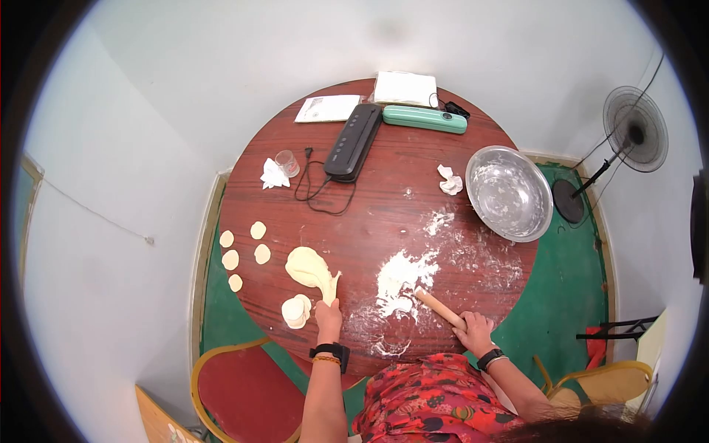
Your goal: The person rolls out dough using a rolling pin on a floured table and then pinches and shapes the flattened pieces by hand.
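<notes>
My left hand (328, 319) is closed around the narrow end of a pale lump of dough (307, 266), whose thick part lies on the round table. Beside that hand sits a small stack of flat dough rounds (296, 311). Several single dough rounds (230, 260) lie farther left near the table's edge. My right hand (475, 331) grips the near end of a wooden rolling pin (440, 308). The pin's far tip rests at the edge of a patch of white flour (402, 279) on the tabletop.
A large metal bowl (509, 193) stands at the table's right edge, near a crumpled tissue (449, 180). Toward the back are a black corded device (354, 144), a mint-green device (425, 119) and a glass (287, 164). Chairs (247, 395) flank me; a fan (634, 133) stands right.
</notes>
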